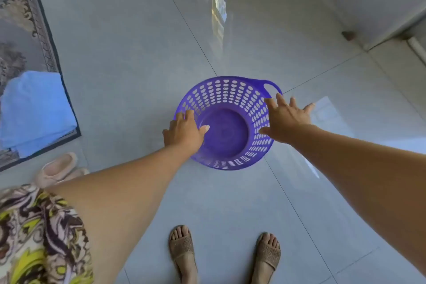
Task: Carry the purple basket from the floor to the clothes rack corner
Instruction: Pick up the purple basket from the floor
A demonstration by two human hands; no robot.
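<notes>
**Reaching for an empty basket: light, springy, best held by the rim**

Looking down from the head camera, the purple basket (pixel 224 122) sits upright on the grey tiled floor (pixel 129 57), just ahead of the person's sandalled feet (pixel 183 253). It is empty, with perforated walls all round, so it should weigh very little. Thin moulded plastic like this probably flexes when squeezed, so a grip on the wall would likely bow it; the thicker rim and handles look the sounder hold.

The left hand (pixel 184 132) rests at the basket's near-left rim, fingers curled over the edge and thumb inside; whether it has closed firmly cannot be told. The right hand (pixel 284 120) is spread wide, fingers splayed, over the right rim and gripping nothing. One loop handle (pixel 272 87) shows at the far right, just beyond those fingertips; a matching handle on the left is probably hidden under the left hand.

A folded blue towel (pixel 36 110) lies on a patterned rug (pixel 23 30), well apart to the left. No clothes rack is in sight.
</notes>
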